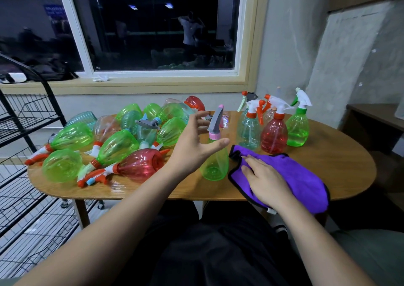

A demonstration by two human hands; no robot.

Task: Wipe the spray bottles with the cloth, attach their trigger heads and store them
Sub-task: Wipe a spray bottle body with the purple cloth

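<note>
Two hands, one cloth, three red bottles

We count one purple microfibre cloth, one oval wooden table and one black wire rack at nine o'clock. At one o'clock, three upright clear-plastic spray bottles stand in front: one teal bottle, one red bottle, one green bottle. We cannot count the heap of lying bottles at ten o'clock exactly.

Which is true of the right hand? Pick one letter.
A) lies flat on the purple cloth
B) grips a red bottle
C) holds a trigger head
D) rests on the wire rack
A: the right hand lies with straight fingers on the purple cloth, gripping nothing.
</note>
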